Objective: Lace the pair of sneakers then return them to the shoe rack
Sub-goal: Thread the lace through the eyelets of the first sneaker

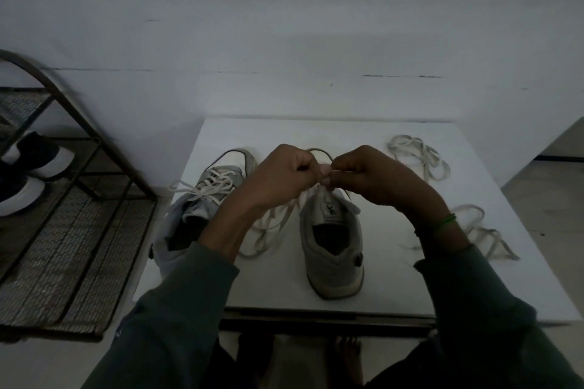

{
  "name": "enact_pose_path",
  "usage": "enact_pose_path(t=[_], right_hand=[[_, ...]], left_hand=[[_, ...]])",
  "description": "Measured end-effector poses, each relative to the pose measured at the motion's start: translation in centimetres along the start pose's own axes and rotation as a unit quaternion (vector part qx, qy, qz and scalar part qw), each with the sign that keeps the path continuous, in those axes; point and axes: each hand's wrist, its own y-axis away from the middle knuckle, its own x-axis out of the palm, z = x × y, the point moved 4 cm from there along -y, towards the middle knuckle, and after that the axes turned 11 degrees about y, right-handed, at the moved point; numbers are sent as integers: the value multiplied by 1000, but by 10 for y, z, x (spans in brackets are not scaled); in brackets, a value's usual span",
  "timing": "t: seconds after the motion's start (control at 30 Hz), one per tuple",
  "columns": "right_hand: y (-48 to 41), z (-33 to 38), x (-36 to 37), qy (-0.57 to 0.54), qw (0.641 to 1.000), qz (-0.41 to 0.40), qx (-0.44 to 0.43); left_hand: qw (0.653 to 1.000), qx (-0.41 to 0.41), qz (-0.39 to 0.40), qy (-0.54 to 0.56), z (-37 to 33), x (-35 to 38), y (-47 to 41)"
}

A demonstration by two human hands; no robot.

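Two grey sneakers stand on a white table [395, 278]. The left sneaker [205, 199] has white laces crossed through its eyelets. Over the front of the right sneaker [335, 246], my left hand [284, 174] and my right hand [366, 174] meet, each pinching part of its white lace [278, 221]. Loose lengths of that lace trail down between the two shoes. My hands hide the right sneaker's eyelets and toe.
Two loose white laces lie on the table, one at the back right [420, 158], one at the right edge [483, 234]. A dark metal shoe rack [72, 230] with mesh shelves stands at the left, holding dark shoes with white soles [28, 174]. A white wall rises behind.
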Motion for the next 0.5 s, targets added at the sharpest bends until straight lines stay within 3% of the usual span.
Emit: enact_pose_path(t=[0.13, 0.2, 0.3, 0.43, 0.5], right_hand=[[-9, -34, 0, 90, 977, -128, 148], [-10, -37, 12, 139, 963, -96, 210], [-10, -24, 44, 192, 956, -3, 221], [-10, -23, 45, 199, 947, -78, 239], [-12, -37, 42, 152, 954, -66, 248]], left_hand=[[996, -55, 10, 74, 17, 0, 0], [994, -49, -60, 79, 24, 5, -6], [986, -28, -149, 69, 40, 12, -17], [991, -29, -125, -25, 56, 27, -24], [991, -28, -116, -58, 57, 31, -24]])
